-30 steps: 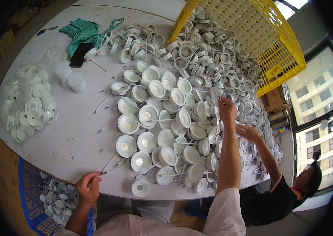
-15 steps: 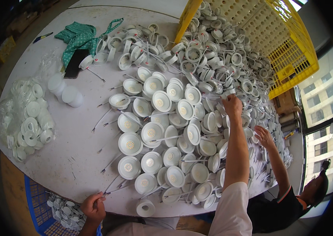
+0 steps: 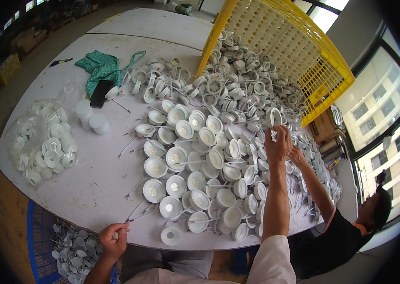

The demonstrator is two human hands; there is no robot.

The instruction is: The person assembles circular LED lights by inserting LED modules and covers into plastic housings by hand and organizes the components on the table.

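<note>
Since the earlier frame, has brought a white ring-shaped downlight housing (image 3: 279,117) up into view above the right hand (image 3: 279,144), apparently pinched at the lower rim. Stands on edge before the heap of housings (image 3: 256,87), longer outline near upright, far closer to the right hand than the left. With the left hand (image 3: 114,239), draws fingertips together at a dark-tipped lead (image 3: 131,220) by the near edge of the desk (image 3: 91,180); cannot tell whether gripping. Between, cup-shaped downlights (image 3: 154,190). Just beside the right hand, a co-worker's hand (image 3: 298,157). Far left, on a clear bag (image 3: 70,90), a pale label (image 3: 23,163), too small to read.
</note>
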